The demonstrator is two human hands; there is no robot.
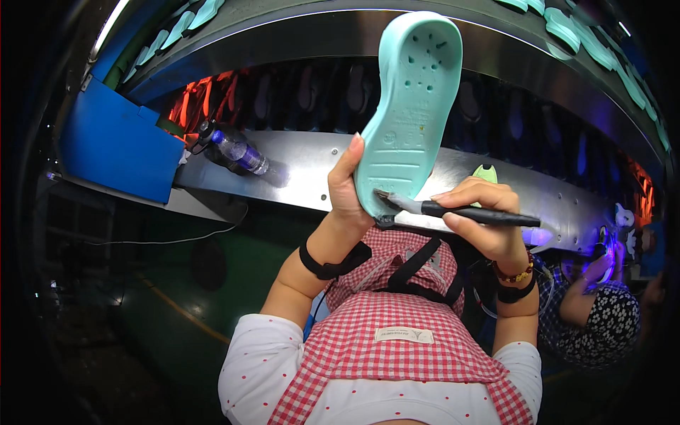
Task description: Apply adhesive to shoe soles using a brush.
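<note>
My left hand (pixel 346 185) grips the heel end of a mint-green foam shoe sole (pixel 414 117) along its left edge, with the thumb on the rim. The sole is raised, its toe end pointing away from me, and its recessed face shows small holes and ridges. In my right hand (pixel 489 216), the fingers close round a brush (pixel 471 214) with a black handle. Its bristle tip touches the sole's face near the heel. Just below the heel is a white bar-like thing (pixel 419 221) with a dark end; its kind is unclear.
Beyond my hands runs a metal ledge (pixel 301 152) with a plastic bottle (pixel 244 152) at its left. Behind it is a conveyor (pixel 304 35) carrying more mint soles (pixel 563 30). A lime-green piece (pixel 485 173) lies near my right hand. Another person (pixel 595 319) works at the right.
</note>
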